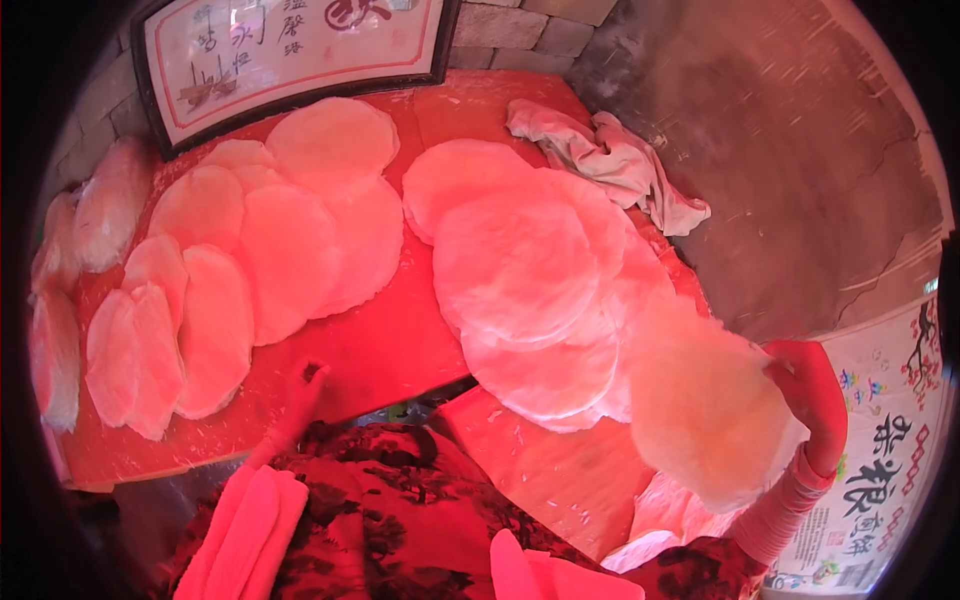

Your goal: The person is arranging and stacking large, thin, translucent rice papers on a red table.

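Observation:
My right hand (810,397) is at the right, pinching the edge of a large, thin, round pancake-like sheet (709,409). That sheet hangs partly over a pile of similar round sheets (517,270), which overlap on the red table. My left hand (306,390) hovers near the table's front edge, its fingers curled around a small gap with nothing visible in them. Beyond it lies another group of overlapping round sheets (289,255). Folded sheets (214,330) rest at the left of that group.
The red table (360,367) meets a lower red surface (555,465) on the right, with more sheets (675,517) near my sleeve. Plastic-wrapped bundles (112,202) line the left end. A crumpled cloth (607,157) lies at the back. Behind stand a framed picture (300,60) and a wall (772,165).

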Action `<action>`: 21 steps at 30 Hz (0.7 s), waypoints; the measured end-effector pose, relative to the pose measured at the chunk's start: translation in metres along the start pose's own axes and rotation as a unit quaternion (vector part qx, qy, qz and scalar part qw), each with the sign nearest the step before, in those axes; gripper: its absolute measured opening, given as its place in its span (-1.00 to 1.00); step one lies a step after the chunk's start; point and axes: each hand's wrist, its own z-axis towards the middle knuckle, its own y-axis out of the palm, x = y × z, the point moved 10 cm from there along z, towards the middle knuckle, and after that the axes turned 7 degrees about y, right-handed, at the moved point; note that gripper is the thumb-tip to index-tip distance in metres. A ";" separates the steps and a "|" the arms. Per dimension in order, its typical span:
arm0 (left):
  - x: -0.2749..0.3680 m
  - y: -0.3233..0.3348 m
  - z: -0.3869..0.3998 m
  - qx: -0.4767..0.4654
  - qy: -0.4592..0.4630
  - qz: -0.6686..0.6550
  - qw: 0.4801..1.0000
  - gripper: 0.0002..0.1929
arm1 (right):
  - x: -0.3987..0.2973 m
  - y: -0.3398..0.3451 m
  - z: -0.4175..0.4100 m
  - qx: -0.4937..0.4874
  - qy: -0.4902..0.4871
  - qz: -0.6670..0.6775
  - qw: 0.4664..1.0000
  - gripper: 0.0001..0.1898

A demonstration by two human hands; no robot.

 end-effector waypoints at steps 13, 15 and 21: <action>-0.035 0.029 0.024 0.004 0.098 0.486 0.869 -0.80 | 0.177 0.308 0.243 0.014 0.057 -0.237 0.970 -0.59; -0.019 0.012 0.010 0.037 0.135 0.501 0.854 -0.82 | 0.030 0.326 0.290 0.090 -0.091 0.054 0.990 -0.47; 0.005 0.021 0.016 0.001 0.175 0.523 0.834 -0.88 | -0.231 0.531 0.308 -0.273 0.067 0.607 0.743 -0.80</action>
